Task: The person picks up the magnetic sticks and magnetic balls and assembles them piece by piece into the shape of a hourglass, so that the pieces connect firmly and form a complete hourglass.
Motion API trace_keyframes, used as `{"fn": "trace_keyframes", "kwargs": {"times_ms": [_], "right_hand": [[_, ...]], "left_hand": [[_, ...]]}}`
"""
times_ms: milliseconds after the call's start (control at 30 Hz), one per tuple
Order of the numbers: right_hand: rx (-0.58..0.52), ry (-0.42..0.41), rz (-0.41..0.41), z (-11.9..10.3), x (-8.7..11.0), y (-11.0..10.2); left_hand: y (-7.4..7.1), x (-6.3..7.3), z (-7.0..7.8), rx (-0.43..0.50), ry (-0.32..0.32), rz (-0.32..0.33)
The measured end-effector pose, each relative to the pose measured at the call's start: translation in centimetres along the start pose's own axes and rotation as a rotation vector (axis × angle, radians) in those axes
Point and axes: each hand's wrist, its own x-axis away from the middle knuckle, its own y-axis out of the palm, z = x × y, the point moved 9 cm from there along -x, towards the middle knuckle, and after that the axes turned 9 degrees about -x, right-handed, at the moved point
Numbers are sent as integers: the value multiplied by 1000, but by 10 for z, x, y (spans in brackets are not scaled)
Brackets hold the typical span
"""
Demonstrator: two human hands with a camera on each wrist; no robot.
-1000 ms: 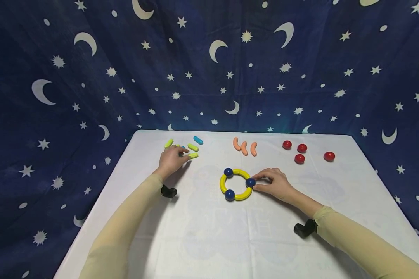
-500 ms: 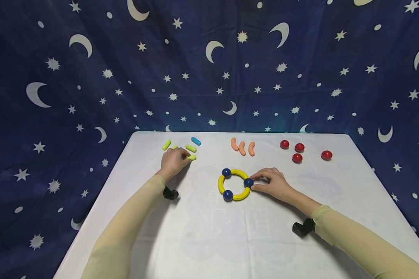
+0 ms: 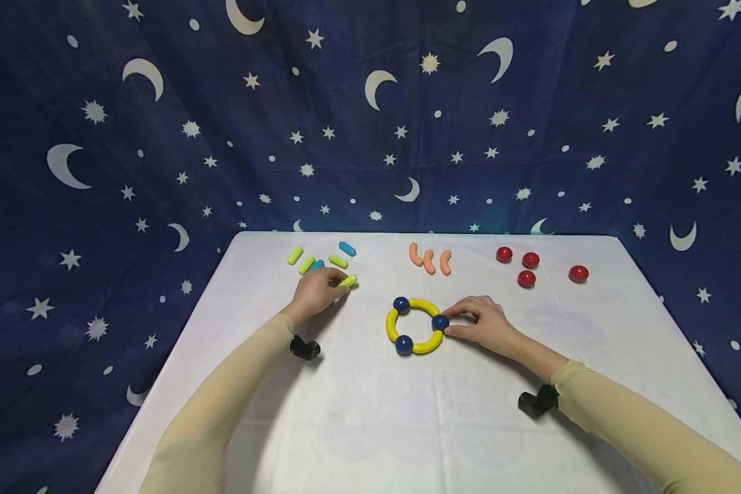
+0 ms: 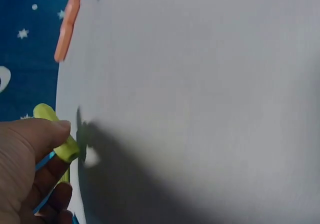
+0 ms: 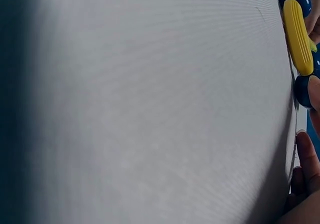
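In the head view my left hand point(image 3: 317, 291) pinches a short lime-green rod point(image 3: 349, 281) between thumb and fingers. The left wrist view shows that green rod point(image 4: 68, 149) tilted, raised over its shadow. A ring lies mid-table, made of yellow curved rods point(image 3: 425, 348) joined by blue balls, one at the upper left point(image 3: 401, 305) and one at the lower left point(image 3: 404, 344). At its right side my right hand point(image 3: 481, 328) holds the third blue ball point(image 3: 440, 322) between thumb and fingers. A yellow curved rod point(image 5: 298, 36) and a ball point(image 5: 302, 90) show at the right wrist view's edge.
Beyond the left hand lie more green rods point(image 3: 295, 256) and blue rods point(image 3: 347, 248). Orange curved rods point(image 3: 429, 261) are at the back middle, several red balls point(image 3: 527, 278) at the back right. A starry dark-blue cloth point(image 3: 377, 137) hangs behind the white table point(image 3: 370, 425).
My left hand has taken hold of a green rod and drawn it slightly right and nearer, uncovering a green and a blue rod behind. The right hand stays on the ring's ball.
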Motion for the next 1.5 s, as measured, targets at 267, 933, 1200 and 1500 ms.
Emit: {"fn": "trace_keyframes", "kwargs": {"times_ms": [267, 933, 1200, 1500], "right_hand": [[8, 9, 1, 2, 0, 0], [70, 5, 18, 1, 2, -1], [68, -7, 20, -1, 2, 0], [83, -1, 17, -3, 2, 0]], "left_hand": [[24, 5, 26, 265, 14, -110], [38, 9, 75, 511, 139, -158], [36, 9, 91, 517, 178, -157], [47, 7, 92, 519, 165, -184]]}}
